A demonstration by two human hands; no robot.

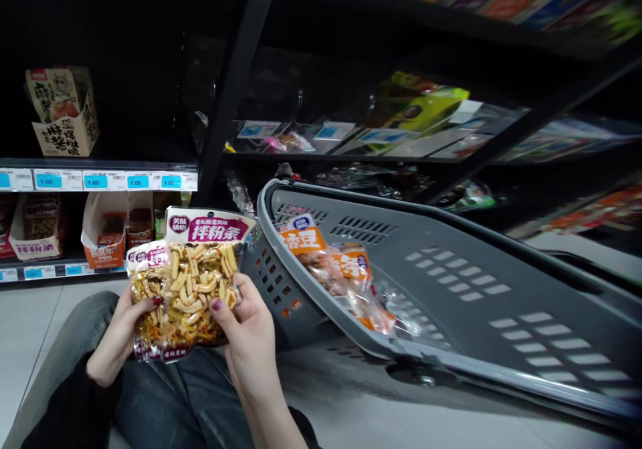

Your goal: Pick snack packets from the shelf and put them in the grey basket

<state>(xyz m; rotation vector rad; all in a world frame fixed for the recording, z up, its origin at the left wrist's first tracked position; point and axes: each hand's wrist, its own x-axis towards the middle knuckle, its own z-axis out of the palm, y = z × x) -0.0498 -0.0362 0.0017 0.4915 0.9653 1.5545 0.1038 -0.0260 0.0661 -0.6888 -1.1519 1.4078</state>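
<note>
Both my hands hold clear snack packets with purple labels, full of pale noodle strips. My left hand (118,335) grips the rear packets (145,282) from the left, thumb on the front. My right hand (245,332) pinches the front packet (200,275) at its right edge, thumb across it. Just to the right a grey shopping basket (451,288) lies tilted on its side, with several orange-labelled snack packets (341,275) inside it.
Dark store shelves stand ahead with blue price tags (95,181) along the edge. A cardboard display box (63,111) sits on the upper left shelf, and more boxes (103,238) below. My jeans-clad knees (160,402) are low in view above a pale tiled floor (401,415).
</note>
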